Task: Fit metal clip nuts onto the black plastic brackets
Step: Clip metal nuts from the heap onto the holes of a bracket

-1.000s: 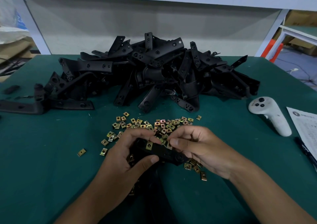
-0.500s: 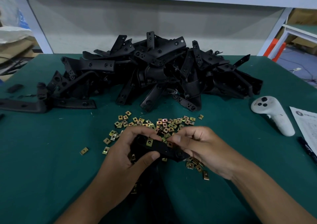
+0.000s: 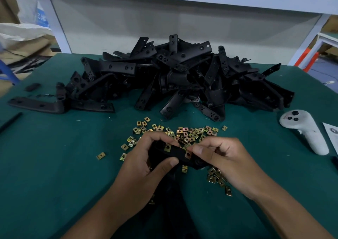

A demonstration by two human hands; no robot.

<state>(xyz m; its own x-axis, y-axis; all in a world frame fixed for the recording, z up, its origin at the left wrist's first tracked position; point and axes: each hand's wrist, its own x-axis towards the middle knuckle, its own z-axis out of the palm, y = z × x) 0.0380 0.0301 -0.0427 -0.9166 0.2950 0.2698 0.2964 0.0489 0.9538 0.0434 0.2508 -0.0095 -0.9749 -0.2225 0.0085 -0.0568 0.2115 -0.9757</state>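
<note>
1. The bracket [image 3: 180, 156] being worked on is a flat black plastic strip, held just above the green surface [image 3: 54, 165] close to the near edge. One brass-coloured clip nut [image 3: 167, 148] already sits on its upper edge near the left end.
2. Left hand [image 3: 144, 165] grips the bracket's left end, fingers curled over the top and thumb underneath, so clamped on it.
3. Right hand [image 3: 225, 158] has thumb and forefinger pinched together on a second clip nut [image 3: 188, 154], which sits right at the bracket's edge further along. Can't tell whether it's fully seated.
4. The loose nuts [image 3: 184, 133] are scattered in a band just behind the hands, with a few more [image 3: 219, 180] under the right wrist and one stray [image 3: 100, 155] off to the left on its own.
5. Behind that is a big messy heap of black brackets [image 3: 182, 74] running across most of the width, with one long bracket [image 3: 36, 105] lying flat at the left end.
6. To the right there's a white handheld controller [image 3: 307, 130], and a sheet of paper [image 3: 332, 134] touching the frame's right edge. A thin black rod [image 3: 11, 121] lies at the far left.
7. Open green room is mostly on the near left and near right of the hands; the heap blocks the back.
</note>
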